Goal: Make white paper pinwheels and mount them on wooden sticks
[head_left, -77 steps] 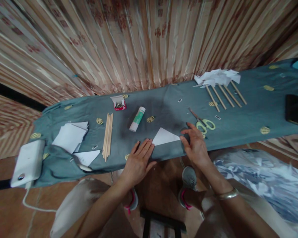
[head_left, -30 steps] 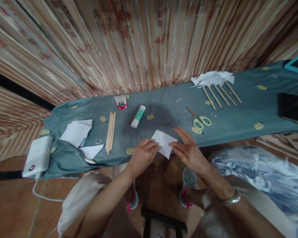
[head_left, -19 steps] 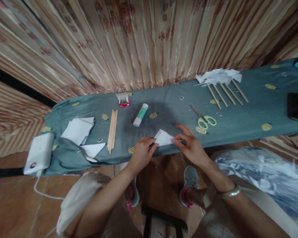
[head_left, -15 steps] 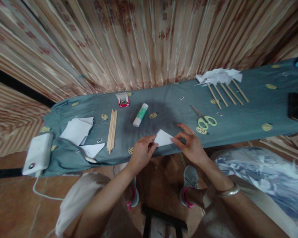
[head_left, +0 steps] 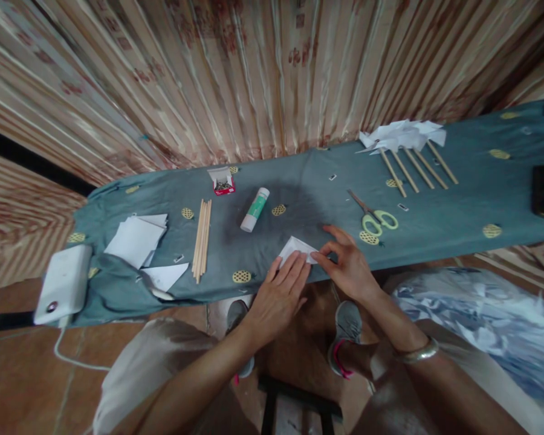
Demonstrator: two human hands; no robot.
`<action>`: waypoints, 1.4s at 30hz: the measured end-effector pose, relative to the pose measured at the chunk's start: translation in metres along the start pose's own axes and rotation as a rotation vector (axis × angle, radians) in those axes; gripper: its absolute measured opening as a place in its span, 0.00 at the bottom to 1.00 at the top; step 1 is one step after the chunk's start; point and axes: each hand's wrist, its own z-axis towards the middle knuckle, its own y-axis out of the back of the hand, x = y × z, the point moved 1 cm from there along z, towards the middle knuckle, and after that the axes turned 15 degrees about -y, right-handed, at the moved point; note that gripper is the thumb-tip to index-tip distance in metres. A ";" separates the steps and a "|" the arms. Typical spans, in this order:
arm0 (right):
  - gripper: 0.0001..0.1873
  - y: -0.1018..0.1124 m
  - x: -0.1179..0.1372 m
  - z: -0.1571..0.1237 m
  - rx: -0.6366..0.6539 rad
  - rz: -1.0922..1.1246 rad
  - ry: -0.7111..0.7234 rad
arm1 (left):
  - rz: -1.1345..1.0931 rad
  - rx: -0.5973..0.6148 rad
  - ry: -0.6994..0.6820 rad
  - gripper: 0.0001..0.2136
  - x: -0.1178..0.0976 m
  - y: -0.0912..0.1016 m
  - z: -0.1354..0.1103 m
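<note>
The folded paper point(head_left: 296, 246) lies flat on the teal cloth of the table point(head_left: 435, 205), close to the near edge and right in front of me. What shows of it is a white triangle. Its long side runs left to right along the table edge, and a corner points away from me toward the glue stick point(head_left: 254, 209). My left hand point(head_left: 278, 296) is spread flat, fingers straight, pressing down on the near part of the paper. My right hand point(head_left: 350, 266) pinches its right corner between thumb and forefinger.

The only container is a small red box point(head_left: 220, 180) farther back on the left. Its flap is up and small metal bits lie inside, too small to name. A bundle of wooden sticks point(head_left: 202, 238) lies to my left, pointing away from me. The scissors point(head_left: 374, 215) are just beyond my right hand.
</note>
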 end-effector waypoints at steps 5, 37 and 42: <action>0.17 -0.001 -0.002 0.000 -0.015 0.012 0.004 | -0.030 0.021 0.018 0.29 0.005 -0.002 0.001; 0.16 -0.007 0.000 0.002 -0.066 0.025 -0.012 | -0.079 0.049 0.036 0.31 0.010 -0.001 0.003; 0.16 -0.006 0.000 0.002 -0.071 0.005 -0.014 | -0.081 0.052 0.029 0.32 0.011 -0.001 0.003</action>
